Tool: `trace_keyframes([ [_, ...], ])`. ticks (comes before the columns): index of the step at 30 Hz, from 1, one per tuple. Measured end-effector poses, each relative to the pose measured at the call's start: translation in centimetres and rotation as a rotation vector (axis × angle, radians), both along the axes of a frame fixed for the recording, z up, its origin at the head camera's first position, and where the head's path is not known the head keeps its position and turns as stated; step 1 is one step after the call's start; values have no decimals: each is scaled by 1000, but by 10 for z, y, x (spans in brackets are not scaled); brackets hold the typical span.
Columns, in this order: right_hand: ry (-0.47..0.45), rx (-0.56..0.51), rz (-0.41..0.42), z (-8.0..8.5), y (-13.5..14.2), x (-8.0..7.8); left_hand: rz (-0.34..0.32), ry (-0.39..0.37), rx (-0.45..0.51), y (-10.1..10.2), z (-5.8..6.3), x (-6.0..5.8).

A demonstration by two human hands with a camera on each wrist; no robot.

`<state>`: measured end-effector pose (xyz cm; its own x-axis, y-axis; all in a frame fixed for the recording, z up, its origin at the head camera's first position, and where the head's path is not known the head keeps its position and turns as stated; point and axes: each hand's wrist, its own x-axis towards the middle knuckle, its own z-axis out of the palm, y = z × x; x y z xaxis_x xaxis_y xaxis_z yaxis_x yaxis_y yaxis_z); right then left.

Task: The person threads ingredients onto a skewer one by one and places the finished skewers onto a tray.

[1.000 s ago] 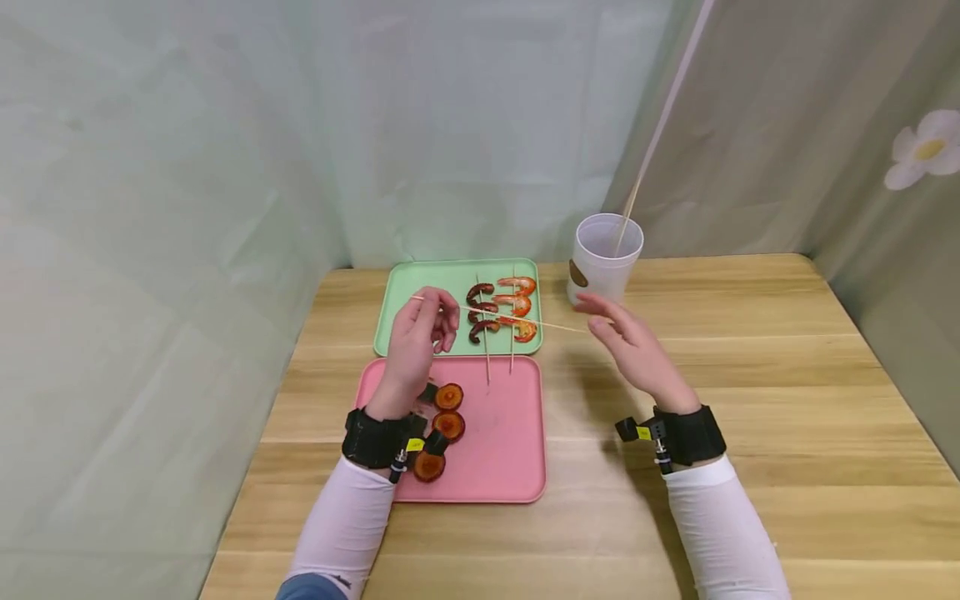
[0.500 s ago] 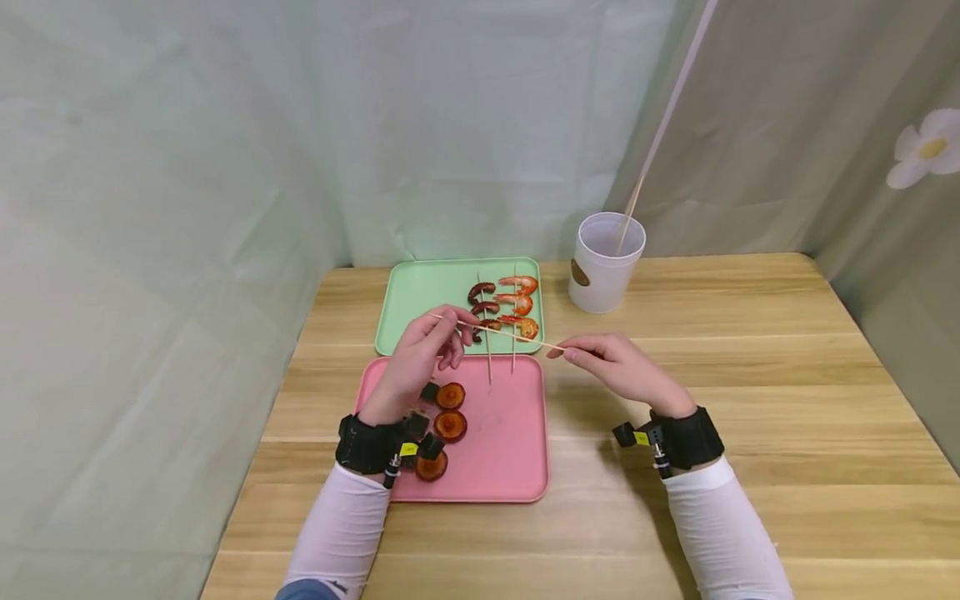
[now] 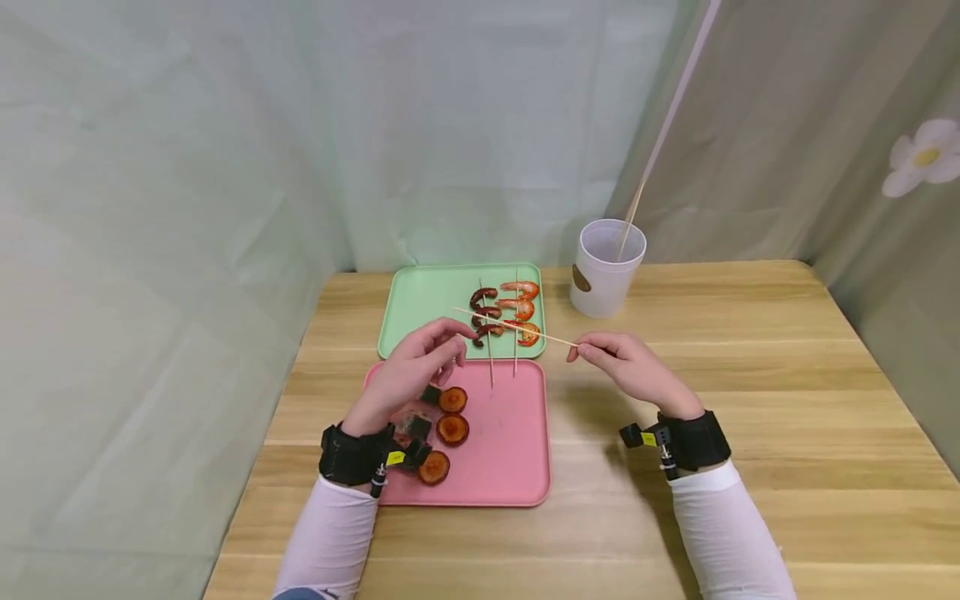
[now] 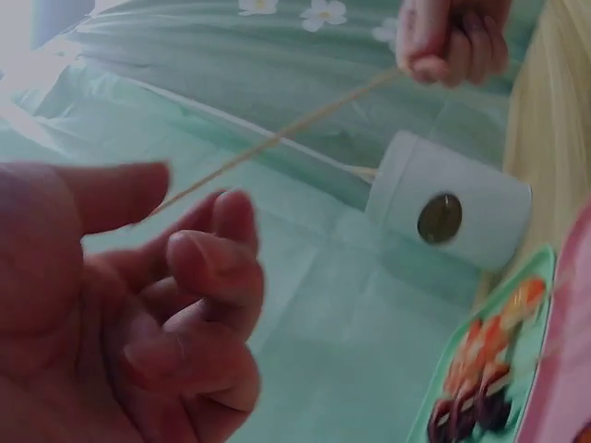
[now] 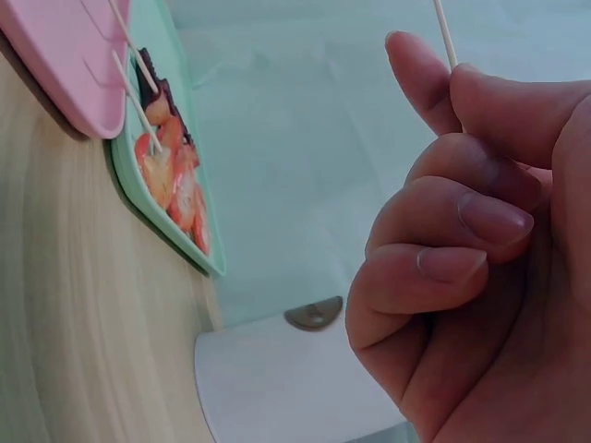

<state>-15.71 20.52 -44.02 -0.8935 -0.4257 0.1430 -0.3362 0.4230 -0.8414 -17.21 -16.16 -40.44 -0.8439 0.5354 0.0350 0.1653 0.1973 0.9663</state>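
So closest to me on the wooden surface (image 3: 750,400) is a pink tray (image 3: 510,462), with three orangey-brown mushroom-looking rounds (image 3: 453,429) and some dark chunks (image 3: 417,425) on its left half. The left hand (image 3: 408,367) is up over that tray's far left corner, fingers bent and parted, thumb off the index, not pinching anything. The right hand (image 3: 637,371) is off to the right of the trays, thumb and index pinching one end of a bare skewer (image 4: 277,139), other fingers curled in.

That stick hangs in the air, slanting from the right hand toward the left, free end right by the left fingers. Can't tell if they touch it.

Handling-wise, I'd guess it weighs basically nothing: stiff along its length, but thin enough to snap if you bend it hard. Probably smooth, so it could roll in a loose pinch. I'd hold it near one end like that, and mind the tip; can't make out which end is pointy.

Further back, a green tray (image 3: 427,296) holds dark curly pieces (image 3: 486,312) on one stick and prawns (image 3: 521,309) on another, sticks poking over the pink tray. Behind and right: a white cup (image 3: 606,287) with sticks standing in it.
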Motion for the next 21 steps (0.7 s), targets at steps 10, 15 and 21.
trace_keyframes([
  [10,-13,0,-37,2,11,5,-315,267,-540,-25,-22,22],
  [15,-14,3,-35,4,14,4,-376,269,-676,-30,-35,34],
  [21,-11,9,-41,6,16,3,-412,271,-722,-33,-44,41],
])
